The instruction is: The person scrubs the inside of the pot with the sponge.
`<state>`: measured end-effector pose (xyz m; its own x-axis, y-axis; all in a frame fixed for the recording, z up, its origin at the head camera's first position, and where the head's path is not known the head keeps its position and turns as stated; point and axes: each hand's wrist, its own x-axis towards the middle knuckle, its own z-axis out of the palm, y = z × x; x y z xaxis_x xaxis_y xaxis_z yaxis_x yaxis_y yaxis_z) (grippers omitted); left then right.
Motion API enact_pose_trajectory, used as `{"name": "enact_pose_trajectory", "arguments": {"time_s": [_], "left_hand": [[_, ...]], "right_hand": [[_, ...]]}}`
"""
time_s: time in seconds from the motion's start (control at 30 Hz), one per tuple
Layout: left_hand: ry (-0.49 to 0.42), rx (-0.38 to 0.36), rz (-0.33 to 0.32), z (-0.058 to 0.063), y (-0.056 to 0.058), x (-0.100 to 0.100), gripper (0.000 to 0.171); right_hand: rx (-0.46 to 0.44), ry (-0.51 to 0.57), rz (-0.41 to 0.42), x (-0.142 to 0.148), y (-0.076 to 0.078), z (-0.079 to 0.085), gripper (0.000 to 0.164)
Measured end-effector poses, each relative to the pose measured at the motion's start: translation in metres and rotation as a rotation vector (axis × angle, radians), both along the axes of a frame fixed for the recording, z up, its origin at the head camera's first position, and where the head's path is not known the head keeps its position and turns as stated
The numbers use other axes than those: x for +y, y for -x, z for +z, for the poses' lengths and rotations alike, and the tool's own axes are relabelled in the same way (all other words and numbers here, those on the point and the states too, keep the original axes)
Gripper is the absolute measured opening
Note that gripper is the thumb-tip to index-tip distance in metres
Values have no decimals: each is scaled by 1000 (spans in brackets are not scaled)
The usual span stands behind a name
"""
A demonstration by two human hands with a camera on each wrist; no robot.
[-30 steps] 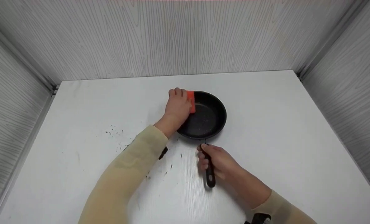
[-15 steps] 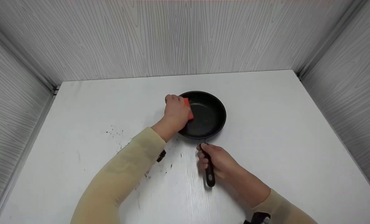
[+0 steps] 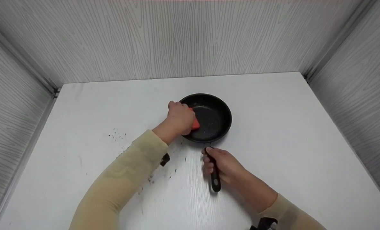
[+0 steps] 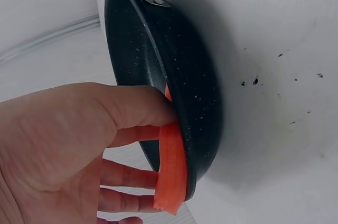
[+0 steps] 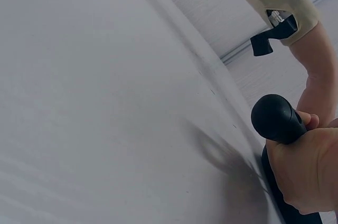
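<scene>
A black frying pan (image 3: 214, 123) sits in the middle of the white table, its handle (image 3: 215, 182) pointing toward me. My left hand (image 3: 179, 118) is over the pan's left side and holds an orange-red sponge (image 3: 195, 124) against the inside wall. In the left wrist view, thumb and fingers pinch the sponge (image 4: 172, 171), whose end sticks out past the pan's rim (image 4: 191, 182). My right hand (image 3: 225, 164) grips the pan handle close to the pan. From the right wrist, the handle's rounded end (image 5: 272, 118) juts out of the fist.
Dark crumbs (image 3: 117, 134) lie scattered on the white table (image 3: 289, 143) left of the pan, with more specks (image 3: 151, 179) near my left sleeve. Grey wood-grain panels (image 3: 183, 38) stand at the back and both sides.
My left hand has slid toward me along the pan's left inner wall, taking the sponge with it. The right hand and the pan stay almost where they were.
</scene>
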<state>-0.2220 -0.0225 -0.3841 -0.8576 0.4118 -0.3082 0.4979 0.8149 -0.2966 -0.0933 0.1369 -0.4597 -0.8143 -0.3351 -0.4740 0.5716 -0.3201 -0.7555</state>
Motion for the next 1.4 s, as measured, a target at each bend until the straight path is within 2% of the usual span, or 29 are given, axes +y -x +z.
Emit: {"name": "enact_pose_trajectory", "arguments": {"time_s": [0.2,0.6,0.83,0.97,1.07,1.13,1.4], "left_hand": [[-65,-48,12,4,-3,1,42],[-127,-147,31,9,-6,0,40],[-207,-233,-22,11,-4,-7,18],[-253,-339,-65,9,0,-13,34],[-308,-425,-68,7,1,-15,46],[-346,-471,-59,6,2,-17,48],[-462,-554,-63,0,10,-22,50]], "right_hand": [[-2,17,0,1,0,0,31],[-3,23,0,0,0,0,31],[-14,28,0,0,1,0,31],[-17,27,6,1,1,0,31],[-20,27,7,1,1,-1,31],[-24,28,8,1,1,-1,32],[-31,27,18,0,0,0,31]]}}
